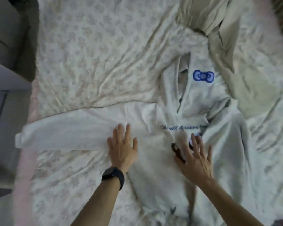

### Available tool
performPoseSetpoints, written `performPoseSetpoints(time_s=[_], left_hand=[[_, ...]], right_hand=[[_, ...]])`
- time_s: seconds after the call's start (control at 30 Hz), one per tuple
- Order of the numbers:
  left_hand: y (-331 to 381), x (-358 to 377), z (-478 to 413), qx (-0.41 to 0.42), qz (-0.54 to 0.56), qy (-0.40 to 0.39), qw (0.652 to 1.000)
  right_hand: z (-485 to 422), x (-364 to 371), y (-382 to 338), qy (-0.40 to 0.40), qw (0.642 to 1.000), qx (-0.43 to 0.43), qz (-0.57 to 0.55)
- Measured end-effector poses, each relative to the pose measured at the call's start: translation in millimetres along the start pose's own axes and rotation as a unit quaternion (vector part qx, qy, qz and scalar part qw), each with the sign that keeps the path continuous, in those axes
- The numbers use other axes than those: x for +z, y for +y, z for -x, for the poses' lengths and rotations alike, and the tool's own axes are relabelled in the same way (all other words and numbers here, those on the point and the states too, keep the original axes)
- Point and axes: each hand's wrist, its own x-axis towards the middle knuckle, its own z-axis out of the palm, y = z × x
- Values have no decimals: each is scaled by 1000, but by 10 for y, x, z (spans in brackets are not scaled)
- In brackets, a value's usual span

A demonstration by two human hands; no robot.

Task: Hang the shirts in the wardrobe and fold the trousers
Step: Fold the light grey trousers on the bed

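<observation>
Left hand (122, 147) and right hand (194, 160) lay flat, fingers straight, pressing the white shirt (194, 101) beneath them. Next it probably needed gripping at the shoulders for hanging.

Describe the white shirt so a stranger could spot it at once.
Start at the bed's floral sheet. The white shirt lies spread on its near half, under the left hand and right hand. Unlike the beige garment bunched beyond it, it bears a blue bow and blue script.
</observation>
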Motion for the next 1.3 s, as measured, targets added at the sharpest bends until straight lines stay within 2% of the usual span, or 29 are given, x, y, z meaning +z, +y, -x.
performPoseSetpoints(time_s=[0.1,0.2,0.27,0.33,0.43,0.47,0.53,0.6,0.67,0.77,0.8,0.87,0.93,1.0,1.07,1.17,1.23,1.3], left_hand=[[886,261,186,92,-16,-16,996],[1625,552,328,213,-29,-8,977],[1943,710,438,290,-86,-69,951],[2285,870,600,390,-171,-118,897],[2492,995,803,507,-257,-86,819],[2454,997,798,537,-263,-63,799],[2540,1006,775,610,-313,-41,726],[2603,903,698,637,-337,-45,692],[2775,778,622,631,-324,-60,702],[3148,611,614,608,-229,-75,756],[3316,575,619,590,-206,-89,776],[3689,481,634,535,-199,-125,811],[4037,368,641,476,-166,-145,851],[4441,238,592,427,-97,-125,890],[4801,117,474,385,-38,-120,914],[5379,32,278,376,7,-106,921],[5709,17,165,384,21,-78,920],[6057,69,28,386,46,-53,920]], right_hand=[[233,15,611,15,995,86,-42],[451,152,1143,13,994,72,-86],[578,209,1317,21,991,34,-125],[716,241,1553,74,983,-9,-169],[927,272,1841,119,969,-48,-209],[969,290,1894,123,968,-59,-212],[1120,352,2098,112,964,-67,-233],[1220,377,2172,74,963,-92,-241],[1296,354,2233,27,967,-111,-228],[1292,292,2279,-14,974,-108,-200],[1267,272,2301,-1,972,-97,-215],[1197,170,2380,88,947,-63,-304],[1089,-65,2501,160,894,16,-418],[911,-437,2757,190,827,143,-510],[646,-821,3071,210,764,243,-560],[172,-1326,3677,186,683,286,-646],[-142,-1550,4027,160,647,294,-686],[-421,-1693,4391,158,587,304,-734]])
